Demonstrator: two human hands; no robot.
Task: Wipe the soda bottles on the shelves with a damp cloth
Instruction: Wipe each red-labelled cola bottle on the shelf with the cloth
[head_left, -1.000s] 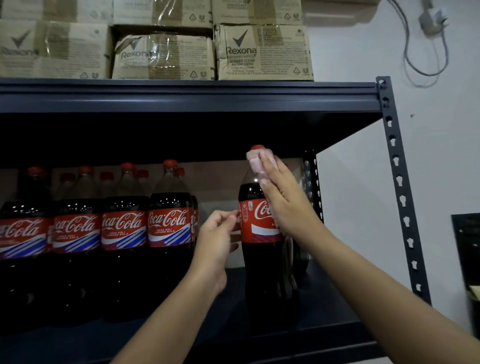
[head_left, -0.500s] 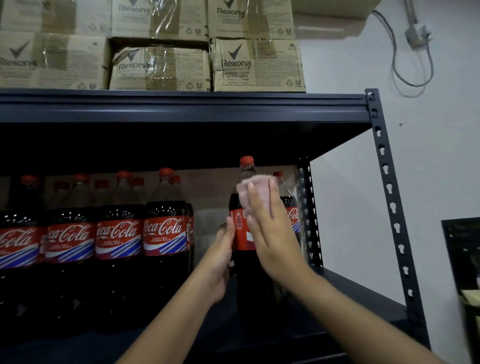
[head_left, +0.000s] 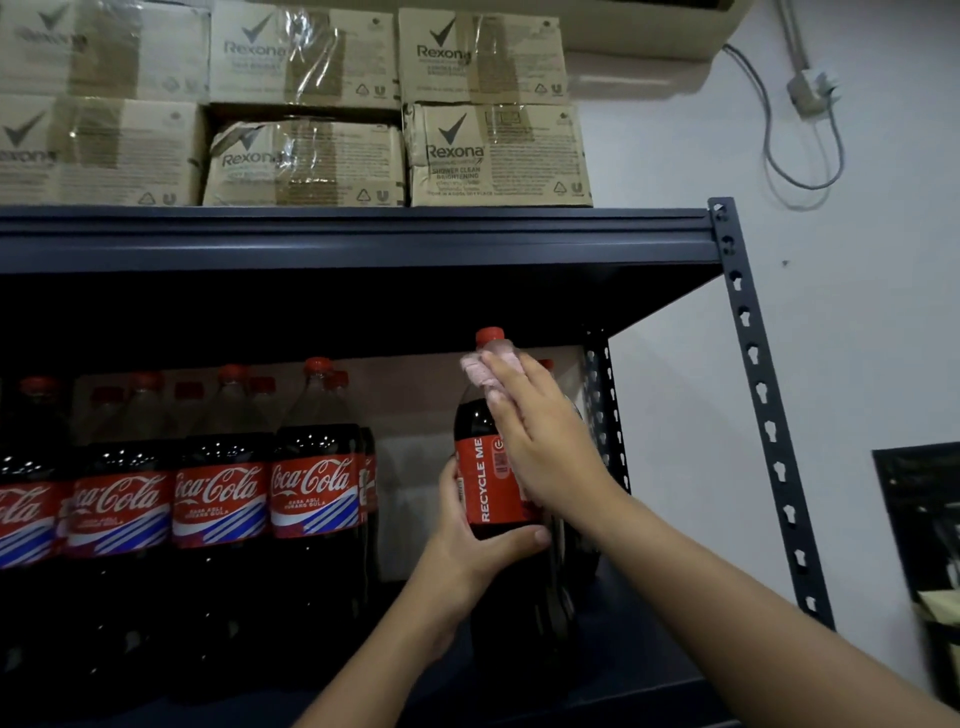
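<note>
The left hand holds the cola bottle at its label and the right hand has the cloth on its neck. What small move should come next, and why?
Probably slide the pink cloth down from the neck over the label. The right hand presses it just under the red cap, while the left hand grips the cola bottle at the label's lower edge, so the body below looks unwiped.

On the lower shelf (head_left: 639, 649) you have one Coca-Cola bottle (head_left: 485, 483) standing apart, right of the row of Coca-Cola bottles (head_left: 218, 499). Your left hand (head_left: 467, 540) wraps it from the left; your right hand (head_left: 540, 441) presses the cloth (head_left: 480, 370) on its shoulder. Rexona cartons (head_left: 496, 153) sit stacked on the upper shelf (head_left: 363, 239).
</note>
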